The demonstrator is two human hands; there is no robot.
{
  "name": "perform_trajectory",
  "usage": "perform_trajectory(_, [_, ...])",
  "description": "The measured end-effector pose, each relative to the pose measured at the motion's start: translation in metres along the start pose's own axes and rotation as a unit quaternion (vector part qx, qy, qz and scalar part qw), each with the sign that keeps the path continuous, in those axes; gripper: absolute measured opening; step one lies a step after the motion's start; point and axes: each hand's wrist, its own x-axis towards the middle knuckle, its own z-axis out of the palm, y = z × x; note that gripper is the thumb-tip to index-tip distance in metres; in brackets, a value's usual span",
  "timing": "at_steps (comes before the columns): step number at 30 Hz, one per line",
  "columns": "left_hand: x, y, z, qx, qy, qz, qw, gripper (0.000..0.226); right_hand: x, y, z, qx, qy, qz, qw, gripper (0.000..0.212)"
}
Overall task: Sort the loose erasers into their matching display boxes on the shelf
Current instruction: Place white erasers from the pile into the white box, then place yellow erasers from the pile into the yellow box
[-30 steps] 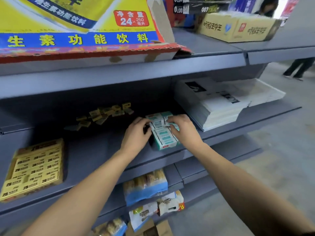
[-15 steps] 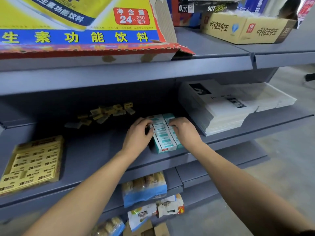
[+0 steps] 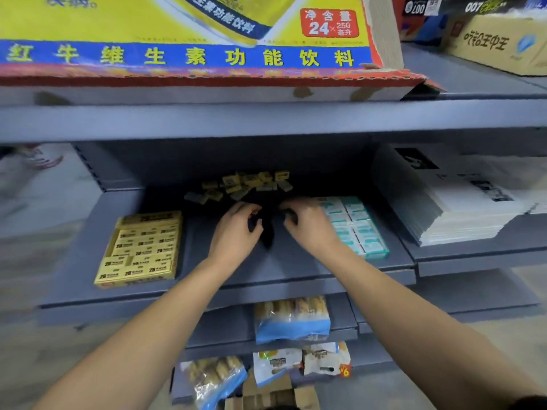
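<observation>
Both hands over the shelf [image 3: 225, 279] middle, left hand [image 3: 235, 232] and right hand [image 3: 307, 227] curled, holding nothing, yellow erasers [image 3: 242, 184] loose near the back edge

Shelf [image 3: 296, 267]: flat grey-blue boards and edges.
Display box, left [image 3: 142, 250]: yellow, rows of yellow erasers with dark print.
Display box, right [image 3: 355, 226]: teal and white erasers in two columns; teal box wall at near end.
Loose erasers, far centre [image 3: 242, 184]: dull yellow with dark marks, a few greyish.
Paper stack, right [image 3: 461, 208]: white sheets, black-and-grey printed patches.
Large carton, shelf above [image 3: 189, 39]: yellow face, blue band with yellow characters, red lower border, red label with white "24".
Far-right carton [image 3: 497, 42]: tan, dark lettering.
Snack bags, lower shelves [image 3: 291, 319]: clear over tan contents, blue base strip.
</observation>
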Motion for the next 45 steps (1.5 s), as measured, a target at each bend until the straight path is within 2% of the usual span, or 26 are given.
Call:
perform_trajectory(6, [-0.001, -0.042, -0.040, 0.047, 0.031, -0.038, 0.998, 0.033, 0.022, -0.036, 0.038, -0.003, -0.056, -0.030, 0.998, 0.032])
perform_trajectory(11, [0.006, -0.057, -0.051, 0.048, 0.030, -0.042, 0.998, 0.031, 0.038, -0.045, 0.061, -0.022, -0.060, -0.031, 0.997, 0.030])
perform_trajectory(19, [0.029, -0.067, -0.050, 0.081, 0.027, -0.019, 0.996, 0.030, 0.065, -0.029, 0.086, -0.132, -0.023, -0.014, 0.991, 0.037])
perform_trajectory(22, [0.035, -0.070, -0.048, 0.073, 0.026, -0.021, 0.997, 0.031, 0.079, -0.021, 0.084, -0.107, 0.019, -0.011, 0.994, 0.042])
perform_trajectory(27, [0.042, -0.071, -0.048, 0.062, 0.014, -0.021, 0.998, 0.035, 0.103, -0.014, 0.080, -0.134, -0.020, 0.030, 0.990, 0.052])
perform_trajectory(33, [0.043, -0.076, -0.055, 0.053, 0.021, -0.016, 0.998, 0.034, 0.110, -0.004, 0.085, -0.152, -0.035, 0.031, 0.987, 0.048])
perform_trajectory(39, [0.033, -0.077, -0.055, 0.053, 0.021, -0.023, 0.998, 0.031, 0.101, -0.010, 0.091, -0.130, -0.027, -0.001, 0.991, 0.052])
perform_trajectory(43, [0.030, -0.074, -0.056, 0.063, 0.023, -0.011, 0.998, 0.029, 0.082, -0.028, 0.087, -0.146, -0.068, -0.027, 0.987, 0.058])
perform_trajectory(45, [0.028, -0.072, -0.056, 0.065, 0.013, -0.015, 0.998, 0.032, 0.069, -0.039, 0.080, -0.100, -0.026, -0.057, 0.993, 0.060])
